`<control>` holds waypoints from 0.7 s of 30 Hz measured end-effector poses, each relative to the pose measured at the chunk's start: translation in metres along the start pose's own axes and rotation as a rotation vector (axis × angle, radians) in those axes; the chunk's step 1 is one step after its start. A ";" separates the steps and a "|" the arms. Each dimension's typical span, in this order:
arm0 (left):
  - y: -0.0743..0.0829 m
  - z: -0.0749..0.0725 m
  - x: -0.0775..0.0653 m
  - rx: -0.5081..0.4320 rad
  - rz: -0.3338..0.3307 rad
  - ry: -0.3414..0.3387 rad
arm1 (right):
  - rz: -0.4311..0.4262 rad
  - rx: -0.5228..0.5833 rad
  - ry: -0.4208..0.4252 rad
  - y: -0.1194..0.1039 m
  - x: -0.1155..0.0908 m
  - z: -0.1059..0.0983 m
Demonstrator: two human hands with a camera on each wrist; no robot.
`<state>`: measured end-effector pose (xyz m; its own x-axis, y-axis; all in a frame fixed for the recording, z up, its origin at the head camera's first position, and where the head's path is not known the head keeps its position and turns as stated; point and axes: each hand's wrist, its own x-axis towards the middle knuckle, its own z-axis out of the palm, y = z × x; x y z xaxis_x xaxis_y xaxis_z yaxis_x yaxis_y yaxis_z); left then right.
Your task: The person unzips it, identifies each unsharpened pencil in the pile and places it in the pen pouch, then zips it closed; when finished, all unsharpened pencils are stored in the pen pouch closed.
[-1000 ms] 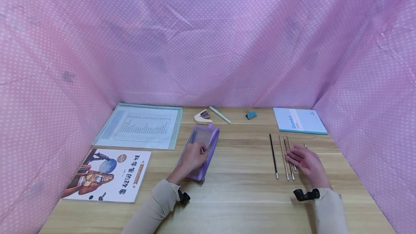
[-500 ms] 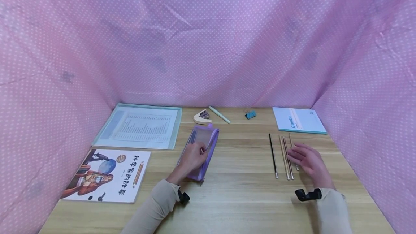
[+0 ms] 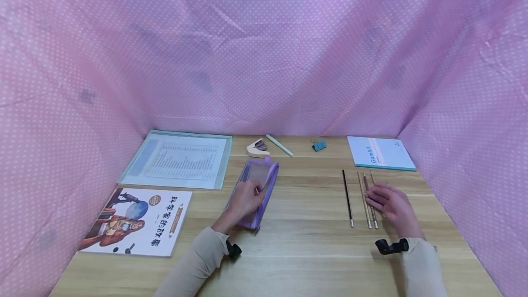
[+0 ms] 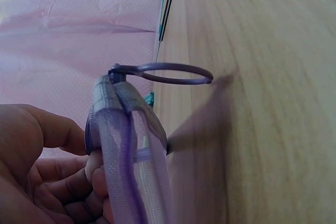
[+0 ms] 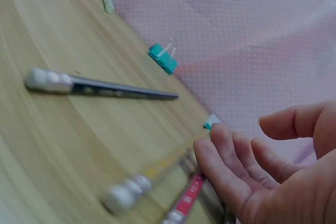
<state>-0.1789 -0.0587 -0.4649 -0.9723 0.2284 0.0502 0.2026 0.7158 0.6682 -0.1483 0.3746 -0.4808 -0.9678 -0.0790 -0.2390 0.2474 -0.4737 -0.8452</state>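
Observation:
My left hand (image 3: 246, 198) grips a purple mesh zip pouch (image 3: 270, 196) lying on the table left of centre. In the left wrist view, thumb and fingers hold the pouch's edge (image 4: 118, 145) near its dark zip pull (image 4: 173, 73). On the right, my right hand (image 3: 392, 205) rests over several pencils, its fingertips touching them and partly hiding them. The right wrist view shows its thumb apart from the bent fingers. Beside it lie a yellow pencil (image 3: 365, 200) and a red one (image 5: 190, 195). Farther left is a black pencil (image 3: 348, 198) with a white eraser end.
Behind the pouch sit a cream stapler-like item (image 3: 256, 150), a pale green pen (image 3: 279, 145) and a teal binder clip (image 3: 319, 145). A notebook (image 3: 381, 152) lies back right. A document folder (image 3: 177, 159) and a picture book (image 3: 136, 223) occupy the left. Pink fabric (image 3: 264, 58) encloses the table.
My right hand has shifted slightly right, and the pencils by its fingers have slid a little right. The black pencil, the left hand and the pouch have stayed in place.

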 end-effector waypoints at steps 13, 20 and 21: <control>0.000 0.001 -0.001 -0.004 0.020 0.010 | 0.001 -0.246 0.071 -0.007 -0.001 0.005; 0.000 0.001 0.000 -0.004 0.017 0.014 | 0.008 -0.509 0.140 -0.008 0.005 0.018; 0.000 0.001 0.000 -0.004 0.016 0.013 | 0.007 -0.549 0.143 -0.008 0.005 0.018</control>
<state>-0.1787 -0.0579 -0.4655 -0.9704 0.2310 0.0702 0.2175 0.7098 0.6700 -0.1561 0.3617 -0.4669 -0.9595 0.0573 -0.2757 0.2788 0.0555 -0.9588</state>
